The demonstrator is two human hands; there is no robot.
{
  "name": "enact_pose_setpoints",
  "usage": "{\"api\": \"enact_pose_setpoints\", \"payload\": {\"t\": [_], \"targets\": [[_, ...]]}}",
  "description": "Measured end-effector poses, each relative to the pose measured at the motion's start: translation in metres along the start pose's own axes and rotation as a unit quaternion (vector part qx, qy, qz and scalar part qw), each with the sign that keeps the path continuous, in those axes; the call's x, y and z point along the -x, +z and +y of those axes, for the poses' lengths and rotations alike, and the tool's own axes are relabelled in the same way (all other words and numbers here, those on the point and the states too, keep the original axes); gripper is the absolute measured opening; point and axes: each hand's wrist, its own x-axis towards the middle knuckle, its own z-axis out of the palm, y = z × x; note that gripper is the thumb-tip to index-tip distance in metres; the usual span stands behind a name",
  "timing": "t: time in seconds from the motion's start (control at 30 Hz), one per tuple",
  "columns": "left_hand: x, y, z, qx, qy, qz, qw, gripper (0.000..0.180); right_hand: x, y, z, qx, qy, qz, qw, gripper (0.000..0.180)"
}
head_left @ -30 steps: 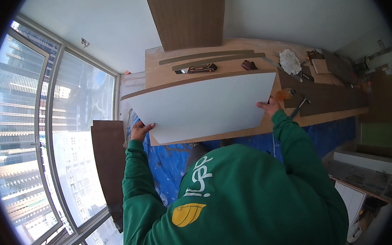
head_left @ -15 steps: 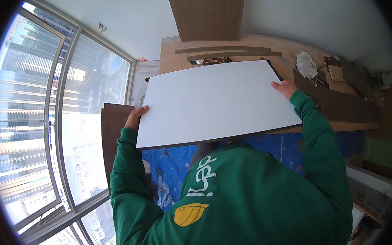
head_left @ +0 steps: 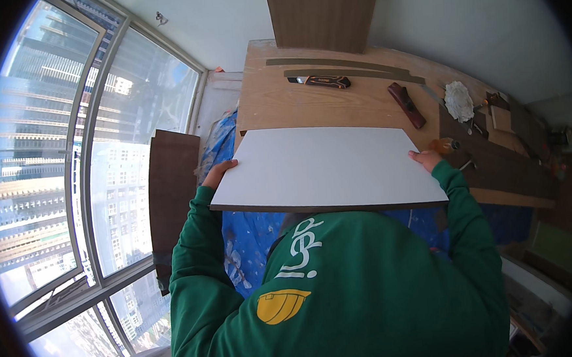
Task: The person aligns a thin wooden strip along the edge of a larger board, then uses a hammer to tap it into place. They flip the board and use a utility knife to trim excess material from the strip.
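A white rectangular panel [head_left: 328,166] with a dark edge lies across the front of me, its far part over the wooden workbench [head_left: 334,107]. My left hand [head_left: 220,173] grips its left end, thumb on the white face. At the right end my right hand [head_left: 426,159] does the same. The fingers of both hands are mostly hidden under the panel. Beyond the panel a black-and-orange utility knife [head_left: 324,82] lies on the bench, and a dark red elongated object [head_left: 406,106] lies to its right.
Two thin brown strips [head_left: 351,64] lie farther back on the bench. To the right are a crumpled white wad [head_left: 458,101], an amber container [head_left: 442,146] and dark boards [head_left: 501,165]. A brown board [head_left: 173,205] stands by the windows at left. Blue sheeting [head_left: 250,236] covers the floor.
The panel, held in both hands, has come nearer to me and appears tilted flatter. More of the bench top, the utility knife and the dark red object now show beyond it.
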Motion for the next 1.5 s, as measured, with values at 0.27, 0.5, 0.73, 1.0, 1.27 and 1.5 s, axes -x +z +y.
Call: {"api": "enact_pose_setpoints", "payload": {"t": [0.27,0.5,0.73,1.0,1.27,1.5], "targets": [[-0.014,0.003,0.014,0.025,-0.023,-0.005,0.999,0.043,-0.007,-0.009,-0.005,-0.018,0.034,-0.030,0.999,0.085],[-0.016,0.000,0.019,-0.004,-0.005,-0.007,1.000,0.039,-0.023,-0.003,0.010,0.057,-0.030,-0.021,0.998,0.073],[-0.018,-0.008,0.024,-0.017,0.004,0.014,1.000,0.033,-0.050,-0.014,0.025,0.099,-0.177,-0.072,0.977,0.043],[-0.046,-0.026,0.034,-0.017,-0.115,0.006,0.993,0.038,0.005,0.000,-0.028,-0.413,0.243,-0.107,0.871,0.015],[-0.079,-0.071,0.026,0.094,-0.118,-0.129,0.980,0.048,-0.004,0.006,-0.028,-0.486,0.208,-0.092,0.844,0.016],[-0.022,-0.007,-0.028,-0.573,0.071,-0.167,0.799,0.024,0.012,0.016,-0.033,-0.527,0.172,-0.057,0.830,0.031]]}}
